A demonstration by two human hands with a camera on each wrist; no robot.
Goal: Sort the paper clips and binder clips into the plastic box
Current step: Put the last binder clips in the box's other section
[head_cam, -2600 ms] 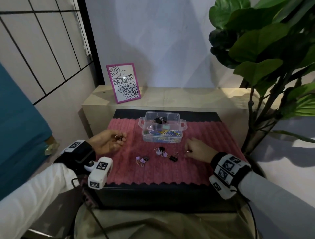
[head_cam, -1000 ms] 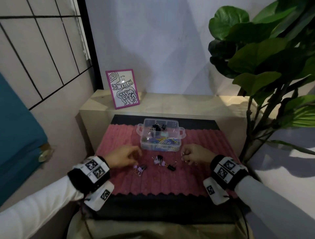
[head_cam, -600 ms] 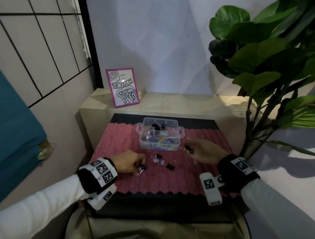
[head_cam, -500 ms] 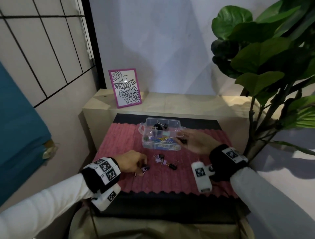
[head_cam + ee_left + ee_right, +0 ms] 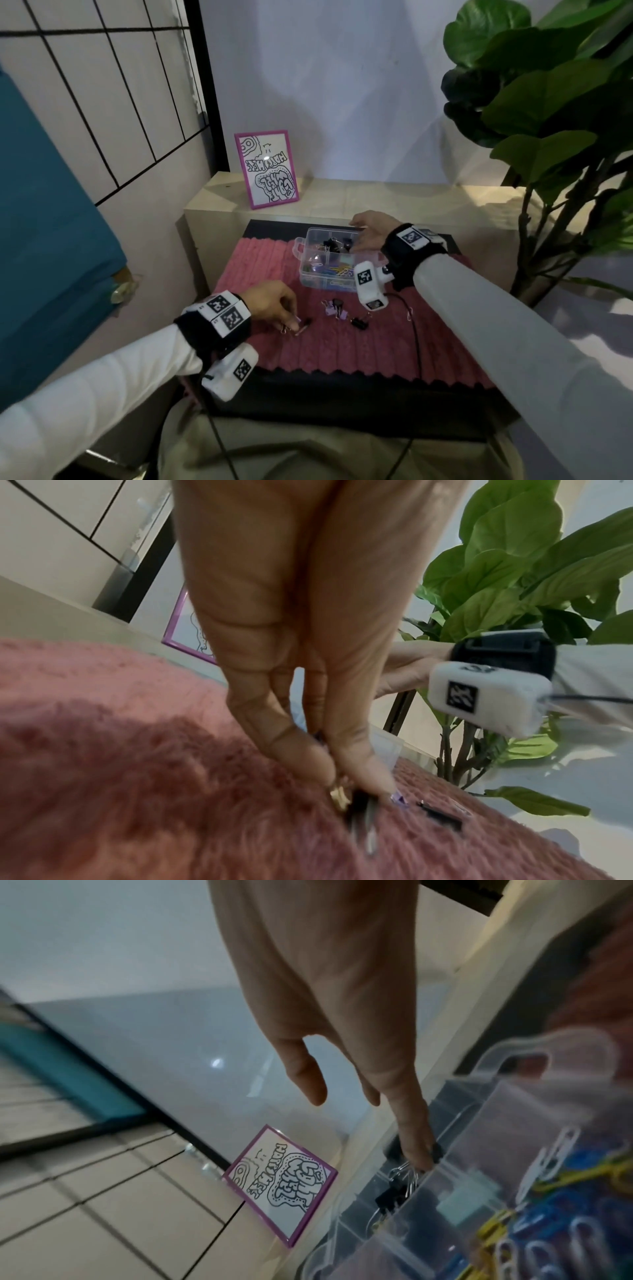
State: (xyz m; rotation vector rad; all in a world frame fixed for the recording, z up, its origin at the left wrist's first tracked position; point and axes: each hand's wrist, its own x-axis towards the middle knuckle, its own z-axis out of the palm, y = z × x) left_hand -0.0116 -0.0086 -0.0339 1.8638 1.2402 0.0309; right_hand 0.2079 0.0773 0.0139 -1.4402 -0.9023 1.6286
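— What can't we make out under the left hand (image 5: 308,647)?

— Its fingertips (image 5: 369,772) cover what they pinch on the pink mat (image 5: 137,777); we see only a blurred dark and gold smear, so we cannot tell which clip it is.

— And at the plastic box (image 5: 514,1150)?

— The right hand (image 5: 329,988) hides part of the far compartment, and the right wrist view is smeared there. We cannot tell whether its fingers touch the black binder clips (image 5: 394,1196). In the head view the paper clips (image 5: 337,272) blur into one coloured mass.
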